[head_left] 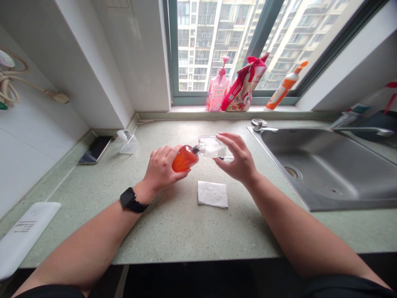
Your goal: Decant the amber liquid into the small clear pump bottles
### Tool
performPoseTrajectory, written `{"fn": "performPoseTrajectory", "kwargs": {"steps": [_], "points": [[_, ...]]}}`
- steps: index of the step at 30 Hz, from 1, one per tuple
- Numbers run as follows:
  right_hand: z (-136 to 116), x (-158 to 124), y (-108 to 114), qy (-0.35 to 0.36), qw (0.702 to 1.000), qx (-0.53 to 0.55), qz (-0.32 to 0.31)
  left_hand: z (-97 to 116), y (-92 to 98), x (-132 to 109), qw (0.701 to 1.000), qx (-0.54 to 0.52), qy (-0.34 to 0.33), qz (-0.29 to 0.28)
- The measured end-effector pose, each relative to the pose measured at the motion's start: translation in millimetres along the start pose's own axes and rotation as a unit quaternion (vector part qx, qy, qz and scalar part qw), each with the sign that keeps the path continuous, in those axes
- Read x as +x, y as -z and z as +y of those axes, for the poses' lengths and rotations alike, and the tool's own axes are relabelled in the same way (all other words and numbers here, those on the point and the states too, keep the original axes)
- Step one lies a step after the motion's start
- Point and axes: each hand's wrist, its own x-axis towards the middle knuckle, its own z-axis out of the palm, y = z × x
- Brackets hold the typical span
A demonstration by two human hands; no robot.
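Observation:
My left hand (164,165) is closed around a bottle of orange liquid (185,158). The bottle is tipped on its side, its dark threaded neck pointing right. That neck meets the opening of a small clear square container (212,147), which looks whitish inside. My right hand (237,157) grips the container's right end, thumb at the near side and fingers at the far side. Part of a small black and white item shows under the right hand; its kind is unclear. A folded white tissue (212,194) lies on the counter in front of both hands.
A translucent pump bottle (127,142) and a phone (95,149) are at the back left of the counter (173,231). A steel sink (341,169) is on the right. On the windowsill stand a pink pump bottle (217,93), a red bag (245,89) and an orange-white bottle (283,90).

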Motion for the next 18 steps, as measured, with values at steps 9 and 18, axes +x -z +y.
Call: {"fn": "performPoseTrajectory", "kwargs": {"steps": [9, 18], "points": [[-0.5, -0.3, 0.6, -0.001, 1.000, -0.011, -0.006, 0.2, -0.3, -0.3, 1.000, -0.017, 0.002, 0.001], [0.1, 0.0, 0.9, 0.015, 1.000, -0.003, 0.002, 0.1, -1.6, -0.7, 1.000, -0.018, -0.003, 0.004]]}}
